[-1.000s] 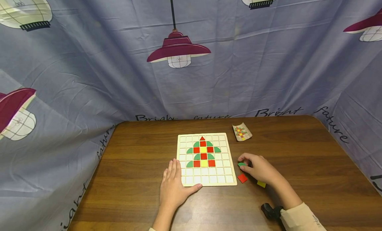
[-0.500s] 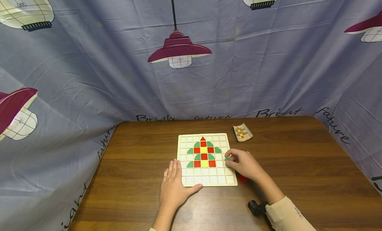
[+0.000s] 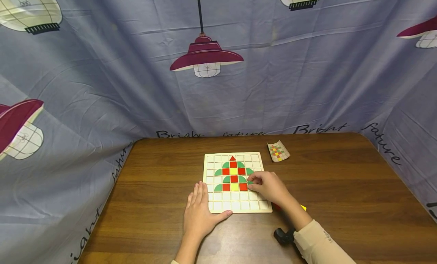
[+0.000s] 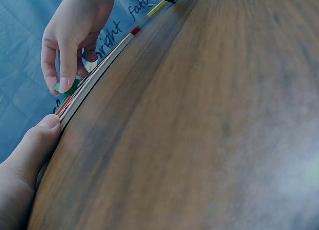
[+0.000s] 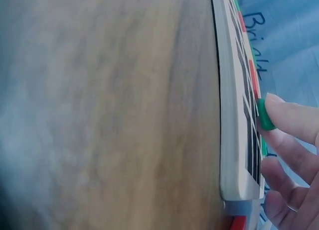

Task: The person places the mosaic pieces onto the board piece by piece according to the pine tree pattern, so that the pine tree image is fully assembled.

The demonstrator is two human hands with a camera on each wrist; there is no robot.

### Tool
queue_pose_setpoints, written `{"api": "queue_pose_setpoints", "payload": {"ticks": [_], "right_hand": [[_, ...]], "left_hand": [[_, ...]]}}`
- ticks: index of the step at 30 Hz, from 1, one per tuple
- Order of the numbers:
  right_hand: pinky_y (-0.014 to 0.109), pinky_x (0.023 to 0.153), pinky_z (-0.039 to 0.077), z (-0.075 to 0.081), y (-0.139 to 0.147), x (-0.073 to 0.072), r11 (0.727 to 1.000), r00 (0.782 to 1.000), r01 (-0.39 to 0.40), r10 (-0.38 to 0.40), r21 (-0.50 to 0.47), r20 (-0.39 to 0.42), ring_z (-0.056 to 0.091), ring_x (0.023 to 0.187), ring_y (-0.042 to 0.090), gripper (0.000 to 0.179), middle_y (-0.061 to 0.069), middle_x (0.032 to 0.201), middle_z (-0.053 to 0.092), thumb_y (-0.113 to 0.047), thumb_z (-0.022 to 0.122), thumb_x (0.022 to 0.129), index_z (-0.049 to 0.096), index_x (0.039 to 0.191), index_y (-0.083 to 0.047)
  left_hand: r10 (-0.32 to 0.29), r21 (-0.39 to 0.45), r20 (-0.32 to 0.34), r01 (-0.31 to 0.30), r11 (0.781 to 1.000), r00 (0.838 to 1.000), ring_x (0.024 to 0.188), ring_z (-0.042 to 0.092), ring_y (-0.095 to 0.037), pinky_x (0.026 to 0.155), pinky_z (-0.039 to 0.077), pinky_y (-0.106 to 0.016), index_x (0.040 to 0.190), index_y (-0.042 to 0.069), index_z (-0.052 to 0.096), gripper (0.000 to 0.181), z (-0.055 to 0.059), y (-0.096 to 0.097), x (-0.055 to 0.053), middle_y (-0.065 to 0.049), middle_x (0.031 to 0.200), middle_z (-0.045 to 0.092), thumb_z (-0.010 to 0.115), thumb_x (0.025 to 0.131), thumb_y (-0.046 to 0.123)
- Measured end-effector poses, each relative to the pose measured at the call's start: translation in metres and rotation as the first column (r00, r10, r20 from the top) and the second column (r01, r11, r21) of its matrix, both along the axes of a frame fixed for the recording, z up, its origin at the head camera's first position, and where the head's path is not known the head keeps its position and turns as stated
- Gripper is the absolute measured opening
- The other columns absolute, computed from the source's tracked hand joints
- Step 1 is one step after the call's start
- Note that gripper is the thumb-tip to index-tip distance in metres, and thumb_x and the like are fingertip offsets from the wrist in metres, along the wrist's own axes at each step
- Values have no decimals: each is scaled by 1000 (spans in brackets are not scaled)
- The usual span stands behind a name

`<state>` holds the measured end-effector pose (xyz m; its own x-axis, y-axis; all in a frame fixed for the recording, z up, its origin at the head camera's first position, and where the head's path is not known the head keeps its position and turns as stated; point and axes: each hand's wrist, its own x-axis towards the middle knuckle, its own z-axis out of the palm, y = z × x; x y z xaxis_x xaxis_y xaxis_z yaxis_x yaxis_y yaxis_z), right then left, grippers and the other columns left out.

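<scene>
A pale gridded puzzle board (image 3: 239, 206) lies on the table, with red, yellow and green pieces set in its cells in a tree shape. My left hand (image 3: 198, 214) rests along its left and front edges, fingers straight and thumb on the front rim. Between thumb and fingertips my right hand (image 3: 269, 186) pinches a green quarter-round piece (image 5: 265, 114). It is right at the cell beside the red square (image 3: 243, 187) at the right end of the tree's lowest row. In the left wrist view the green piece (image 4: 67, 86) is tilted close over the board.
A small pattern card (image 3: 278, 151) with a matching tree picture lies behind the board's right side. Under the right forearm, a yellow piece (image 3: 303, 208) and a red piece (image 3: 277, 207) show partly. A printed curtain (image 3: 218, 104) hangs behind the table.
My right hand has picked up the green piece from the table right of the board and carried it left over the board to the tree's lowest row. The left hand has stayed in place.
</scene>
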<state>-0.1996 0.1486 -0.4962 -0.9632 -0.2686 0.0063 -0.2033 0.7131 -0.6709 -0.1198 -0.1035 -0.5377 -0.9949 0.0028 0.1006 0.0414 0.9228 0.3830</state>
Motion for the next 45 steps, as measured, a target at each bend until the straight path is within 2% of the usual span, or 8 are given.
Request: {"api": "queue_pose_setpoints", "payload": {"ticks": [10,16,27,32,38,41,45], "right_hand": [[27,69,45,-3,-1,2,998,996,18,-12,65,-88,52,80,11,12,-11,79,67,-23,83,79,79,90,-20],[28,69,48,-2,-2,3,996,998,40,-35,84,-58,57,77,8,12,-10,82,68,-25,84,79,79,89,-20],[32,73,52,0,-2,6,994,1000,16,-14,112,-17,61,83,7,13,-11,91,70,-26,81,82,80,94,-21],[35,76,55,0,-3,8,992,1000,18,-16,128,-18,65,88,10,9,-12,91,69,-25,80,83,81,91,-20],[33,72,54,6,-1,13,986,999,-3,10,166,-44,63,85,9,7,-11,89,67,-20,82,81,82,88,-18],[32,71,53,12,5,18,986,998,-18,27,167,-53,61,82,8,11,-10,90,67,-18,81,82,80,92,-17],[26,65,45,16,22,24,986,998,-22,31,167,-52,53,76,9,23,-9,89,63,-19,79,84,75,107,-16]], "left_hand": [[-2,-5,-5,2,1000,1000,154,21,-24,125,23,-44,156,3,28,132,0,0,-1,-11,164,26,53,63,94],[-2,-7,-8,2,1000,1000,154,21,-24,125,23,-44,156,3,29,132,-1,0,-1,-11,164,26,53,63,94],[-2,-7,-16,2,1000,1000,154,22,-24,124,23,-44,156,2,28,133,-2,0,-1,-11,164,26,53,63,94],[-3,2,-13,3,1000,1000,154,22,-25,125,23,-45,156,2,28,133,0,0,-1,-12,164,26,54,63,94],[-3,0,-10,3,1000,1000,154,22,-25,125,23,-44,156,2,28,132,0,0,-1,-12,164,27,54,64,94],[-2,0,-7,2,1000,1000,154,21,-24,125,23,-44,156,3,28,132,0,0,0,-11,164,26,54,64,94],[-4,-1,-10,3,1000,1000,154,21,-24,124,23,-44,156,3,28,132,0,0,0,-11,164,26,54,64,94]]}}
